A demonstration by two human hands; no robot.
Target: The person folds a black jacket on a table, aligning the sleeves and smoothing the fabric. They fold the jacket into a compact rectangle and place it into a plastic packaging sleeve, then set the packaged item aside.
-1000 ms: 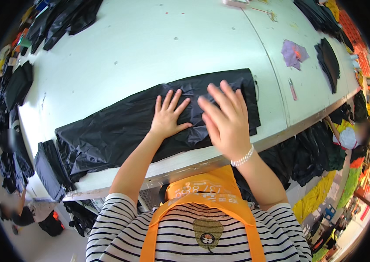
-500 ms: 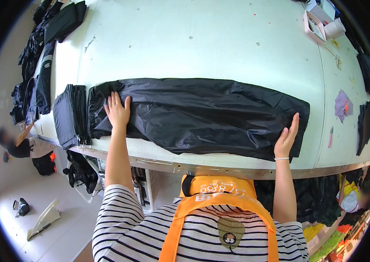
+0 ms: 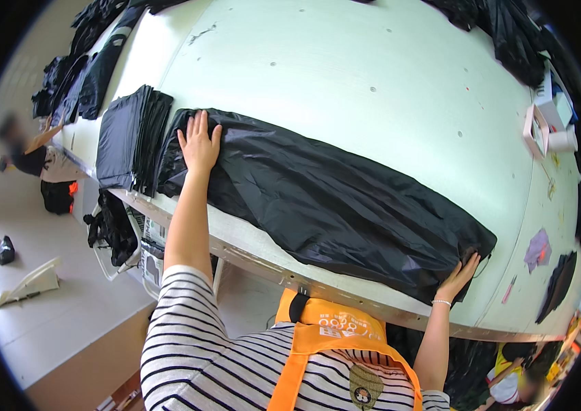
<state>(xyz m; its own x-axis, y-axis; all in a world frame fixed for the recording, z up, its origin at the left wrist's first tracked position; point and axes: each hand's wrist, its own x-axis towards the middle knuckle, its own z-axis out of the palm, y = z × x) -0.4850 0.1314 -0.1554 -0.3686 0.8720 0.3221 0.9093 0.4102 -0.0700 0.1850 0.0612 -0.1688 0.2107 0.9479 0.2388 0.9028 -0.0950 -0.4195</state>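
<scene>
A long piece of shiny black fabric (image 3: 331, 198) lies stretched along the near edge of a pale green table (image 3: 372, 82). My left hand (image 3: 199, 144) rests flat, fingers spread, on the fabric's left end. My right hand (image 3: 460, 272) touches the fabric's right end near the table's edge; its fingers curl at the cloth's corner, partly hidden. To the left of the fabric sits a stack of folded black pieces (image 3: 129, 137).
More black cloth is heaped along the table's far left (image 3: 78, 75) and far right (image 3: 510, 34). A small white box (image 3: 544, 123) and a purple scrap (image 3: 539, 248) lie at the right. One person (image 3: 33, 154) stands at the left, another (image 3: 516, 383) at the bottom right.
My hands went from the fabric's middle to its two ends. My left hand has slid further left; the right hand has dropped to the fabric's right corner. The view turned left.
</scene>
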